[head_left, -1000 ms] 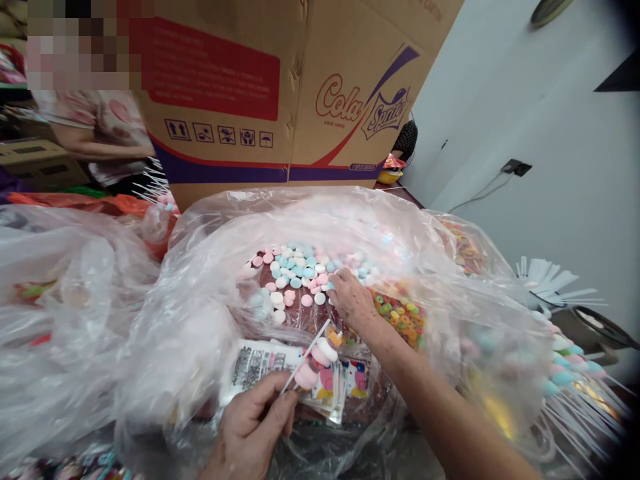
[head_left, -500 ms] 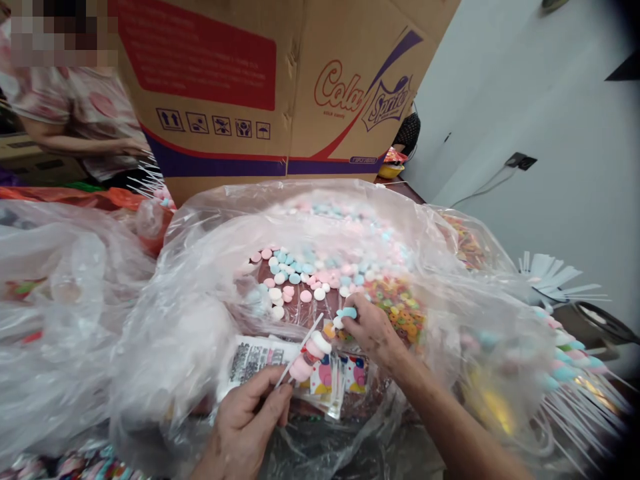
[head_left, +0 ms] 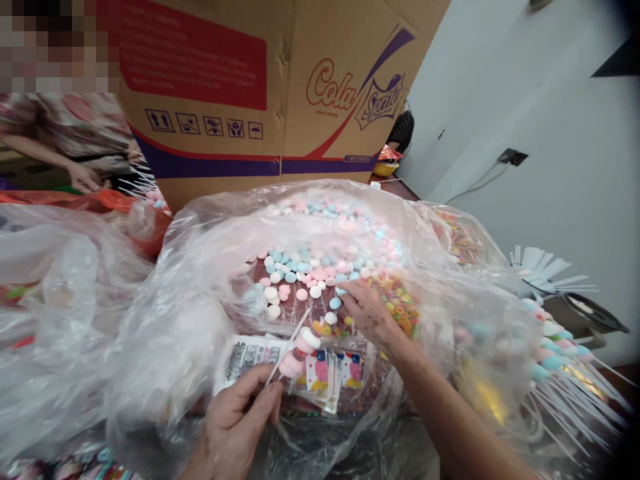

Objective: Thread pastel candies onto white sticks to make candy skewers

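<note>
Pastel pink, blue and white candy discs (head_left: 305, 270) lie heaped inside a clear plastic bag (head_left: 190, 313). Near the camera, the person's left hand (head_left: 240, 427) pinches the lower end of a thin white stick (head_left: 301, 325) between thumb and fingers. A few threaded pieces (head_left: 291, 365) sit on it above a bundle of printed wrappers (head_left: 325, 370). The right hand (head_left: 370, 312) reaches into the heap, fingertips (head_left: 347, 292) down beside a blue disc (head_left: 335, 303); whether they pinch a piece cannot be told. The discs look light, hard and smooth, likely best taken by the rim, while the stick seems slender and bendy. A cardboard box (head_left: 280, 87) stands at the far side, and another person's hand (head_left: 83, 179) works far left.
</note>
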`<state>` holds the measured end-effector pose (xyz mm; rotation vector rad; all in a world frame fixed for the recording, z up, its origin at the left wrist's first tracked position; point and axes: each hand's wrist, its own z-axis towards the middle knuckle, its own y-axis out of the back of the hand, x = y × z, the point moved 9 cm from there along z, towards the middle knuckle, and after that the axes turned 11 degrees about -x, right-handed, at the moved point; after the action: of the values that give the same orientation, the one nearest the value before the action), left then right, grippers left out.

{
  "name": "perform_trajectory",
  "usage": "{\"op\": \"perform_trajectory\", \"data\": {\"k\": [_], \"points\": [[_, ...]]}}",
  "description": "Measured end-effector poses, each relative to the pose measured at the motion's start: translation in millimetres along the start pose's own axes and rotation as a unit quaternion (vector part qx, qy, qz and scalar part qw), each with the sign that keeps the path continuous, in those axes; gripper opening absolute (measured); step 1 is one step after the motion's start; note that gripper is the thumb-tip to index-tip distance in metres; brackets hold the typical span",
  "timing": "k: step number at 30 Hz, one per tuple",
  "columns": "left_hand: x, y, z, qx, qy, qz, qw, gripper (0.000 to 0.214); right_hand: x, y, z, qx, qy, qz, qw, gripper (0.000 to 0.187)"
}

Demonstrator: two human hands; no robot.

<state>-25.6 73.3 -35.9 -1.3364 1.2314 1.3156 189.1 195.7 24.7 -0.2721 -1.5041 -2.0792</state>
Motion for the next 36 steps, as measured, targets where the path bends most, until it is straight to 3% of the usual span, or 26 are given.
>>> {"op": "perform_trajectory", "data": {"k": [4,9,17,26,36], "points": [[-2,-0.6,0,-0.004,0.006,-0.002,1.0,0.024,-2,-6,1,0.012,0.017,-0.134,0.991,0.034],[-3,-0.2,-2,-0.002,0.003,-0.009,1.0,0.026,-1,-15,0,0.026,0.039,-0.174,0.984,0.026],[-2,0.9,1,0.005,0.006,0.009,1.0,0.024,11,-12,-20,0.059,0.105,-0.191,0.974,0.026],[-6,1.9,-2,-0.023,0.011,0.003,1.0,0.026,-11,-7,-9,0.042,0.062,-0.179,0.981,0.023],[1,-1.6,-2,-0.008,0.003,0.007,1.0,0.024,-7,-19,-8,0.096,0.05,-0.149,0.983,0.018]]}}
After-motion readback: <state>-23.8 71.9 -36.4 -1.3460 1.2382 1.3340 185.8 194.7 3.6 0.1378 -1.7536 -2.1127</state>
